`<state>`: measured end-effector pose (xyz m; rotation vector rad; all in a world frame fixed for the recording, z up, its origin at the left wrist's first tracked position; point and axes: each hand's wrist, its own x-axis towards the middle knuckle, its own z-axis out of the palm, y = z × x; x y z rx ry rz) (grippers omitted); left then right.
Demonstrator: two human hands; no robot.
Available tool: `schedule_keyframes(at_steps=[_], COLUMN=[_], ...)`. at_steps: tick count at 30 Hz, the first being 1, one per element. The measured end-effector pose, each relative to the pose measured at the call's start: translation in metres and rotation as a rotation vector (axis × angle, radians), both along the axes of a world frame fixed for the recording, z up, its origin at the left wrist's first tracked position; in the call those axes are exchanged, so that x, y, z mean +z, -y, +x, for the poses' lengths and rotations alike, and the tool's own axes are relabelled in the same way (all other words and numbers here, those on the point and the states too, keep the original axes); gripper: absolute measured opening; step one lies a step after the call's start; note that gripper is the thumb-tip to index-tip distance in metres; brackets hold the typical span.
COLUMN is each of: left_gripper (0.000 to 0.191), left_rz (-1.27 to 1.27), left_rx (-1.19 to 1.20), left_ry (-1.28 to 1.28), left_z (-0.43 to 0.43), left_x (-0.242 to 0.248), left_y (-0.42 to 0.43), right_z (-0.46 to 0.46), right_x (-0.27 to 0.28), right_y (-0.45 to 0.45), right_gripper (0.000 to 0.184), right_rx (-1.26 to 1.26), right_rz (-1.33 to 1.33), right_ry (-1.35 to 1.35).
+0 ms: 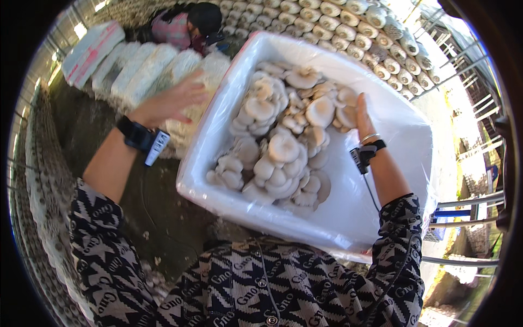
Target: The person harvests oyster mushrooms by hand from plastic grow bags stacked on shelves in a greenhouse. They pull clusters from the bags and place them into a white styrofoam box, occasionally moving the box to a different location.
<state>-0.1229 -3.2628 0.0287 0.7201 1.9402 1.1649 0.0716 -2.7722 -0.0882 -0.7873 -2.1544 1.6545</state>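
Right before me is a white foam box point(351, 196) wrapped in clear plastic film. Clusters of pale oyster mushrooms point(282, 163) fill its left and middle part, and the right part shows bare white floor. My right hand point(363, 114) is inside the box, fingers straight, with its palm side against the mushrooms at the right end of the pile. Outside the box's left wall, my left hand point(175, 100) hovers with fingers spread and nothing in it. It is slightly blurred. Both wrists wear a dark strap with a small device.
Plastic-wrapped white blocks point(143, 69) stand in a row at the left, beyond my left hand. A person point(179, 28) crouches behind them. Stacked mushroom grow bags point(327, 20) form a wall at the back. Metal rails point(470, 200) are on the right, dark ground point(163, 204) below left.
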Motion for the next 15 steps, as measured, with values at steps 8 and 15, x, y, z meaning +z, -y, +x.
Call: schedule_keyframes(at_steps=[8,15], left_gripper=[0.079,0.080], left_rz=[-0.012,-0.060], left_rx=[0.241,0.407], left_ry=[-0.088,0.199], left_z=[0.002,0.009], left_x=[-0.069,-0.172], left_y=[0.171,0.279], right_z=[0.010,0.006], right_x=[0.014,0.098], right_y=[-0.012,0.049], right_gripper=[0.088,0.072], right_rx=[-0.030,-0.380], right_rz=[-0.209,0.294], right_ry=[0.078,0.169])
